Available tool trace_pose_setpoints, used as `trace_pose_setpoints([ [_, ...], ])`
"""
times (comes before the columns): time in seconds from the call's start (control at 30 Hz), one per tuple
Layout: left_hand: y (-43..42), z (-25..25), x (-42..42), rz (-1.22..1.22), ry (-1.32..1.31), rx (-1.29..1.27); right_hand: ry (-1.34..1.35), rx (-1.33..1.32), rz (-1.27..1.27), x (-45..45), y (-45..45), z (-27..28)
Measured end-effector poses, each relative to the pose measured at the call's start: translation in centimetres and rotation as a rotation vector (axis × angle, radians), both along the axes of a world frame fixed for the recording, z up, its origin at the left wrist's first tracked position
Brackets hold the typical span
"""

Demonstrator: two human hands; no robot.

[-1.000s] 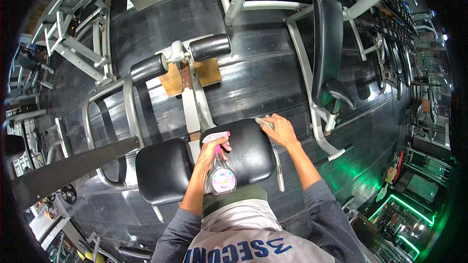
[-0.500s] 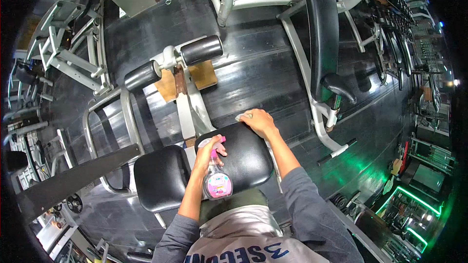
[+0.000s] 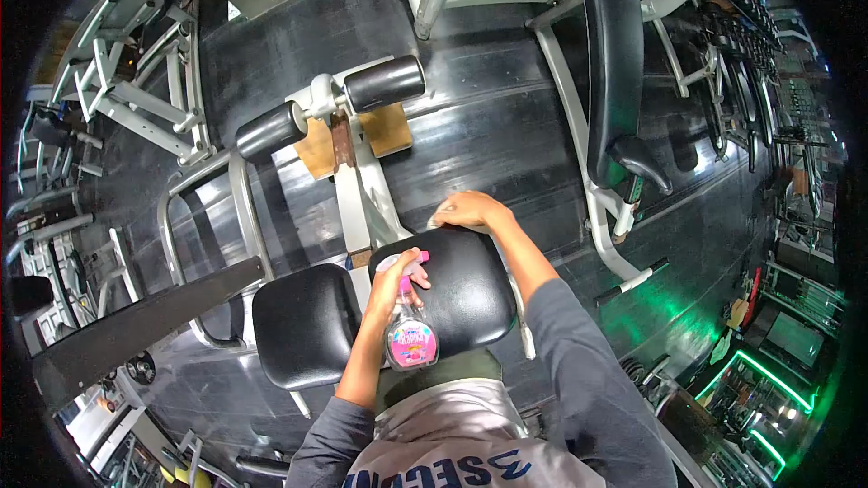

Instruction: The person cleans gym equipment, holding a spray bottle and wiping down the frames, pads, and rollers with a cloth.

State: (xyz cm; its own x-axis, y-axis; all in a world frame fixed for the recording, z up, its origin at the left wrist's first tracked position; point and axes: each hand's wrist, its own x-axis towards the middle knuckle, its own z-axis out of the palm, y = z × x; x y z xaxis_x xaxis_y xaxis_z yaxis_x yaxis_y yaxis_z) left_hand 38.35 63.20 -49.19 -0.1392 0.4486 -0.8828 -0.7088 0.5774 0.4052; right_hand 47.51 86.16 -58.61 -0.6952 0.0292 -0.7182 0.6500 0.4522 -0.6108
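Note:
My left hand [image 3: 396, 282] is closed round the neck of a clear spray bottle [image 3: 413, 343] with a pink trigger head and a pink label. The bottle is above the near part of a black padded seat [image 3: 470, 294]. At the far edge of that seat, my right hand [image 3: 470, 210] is closed on a pale cloth [image 3: 435, 219], most of it hidden under the fingers. A second black pad [image 3: 303, 325] sits just to the left, beyond my left forearm.
Ahead, two black foam rollers [image 3: 384, 83] sit on a pale metal frame above a wooden block [image 3: 391, 129]. A black exercise bench [image 3: 615, 72] stands at the right. A dark flat bar [image 3: 149, 312] crosses from the left. Weight machines [image 3: 136, 81] surround the black floor.
My right hand with the cloth has shifted slightly over the seat's far edge, its wrist more bent. My left hand still holds the spray bottle. The whole view has shifted a little.

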Motion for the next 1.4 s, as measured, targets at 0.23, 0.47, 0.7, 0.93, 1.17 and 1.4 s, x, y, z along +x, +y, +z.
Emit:
trace_pose_setpoints([
  [0.23, -0.2, -0.5, 0.0, 0.000, -0.006, -0.008, 0.034, 0.042, -0.281, 4.5, 0.8, 2.7],
  [0.47, -0.4, -1.2, 0.0, -0.016, -0.006, 0.042, -0.069, 0.231, -0.647, 14.3, -5.3, 10.7],
  [0.7, -0.3, -1.0, -0.5, -0.052, -0.023, 0.103, 0.035, 0.339, -0.865, 11.0, -6.2, 7.7],
  [0.93, 0.5, 1.6, 1.0, -0.301, 0.009, 0.132, 0.278, 0.330, -0.720, 14.7, -10.0, 14.1],
  [1.17, 0.8, 3.9, 4.8, -0.333, 0.294, 0.147, 0.194, 0.403, -0.949, 16.7, -12.5, 14.7],
  [1.4, -2.2, 4.1, 4.2, -0.186, 0.219, 0.254, 0.229, 0.556, -0.865, 13.4, -12.0, 14.1],
])
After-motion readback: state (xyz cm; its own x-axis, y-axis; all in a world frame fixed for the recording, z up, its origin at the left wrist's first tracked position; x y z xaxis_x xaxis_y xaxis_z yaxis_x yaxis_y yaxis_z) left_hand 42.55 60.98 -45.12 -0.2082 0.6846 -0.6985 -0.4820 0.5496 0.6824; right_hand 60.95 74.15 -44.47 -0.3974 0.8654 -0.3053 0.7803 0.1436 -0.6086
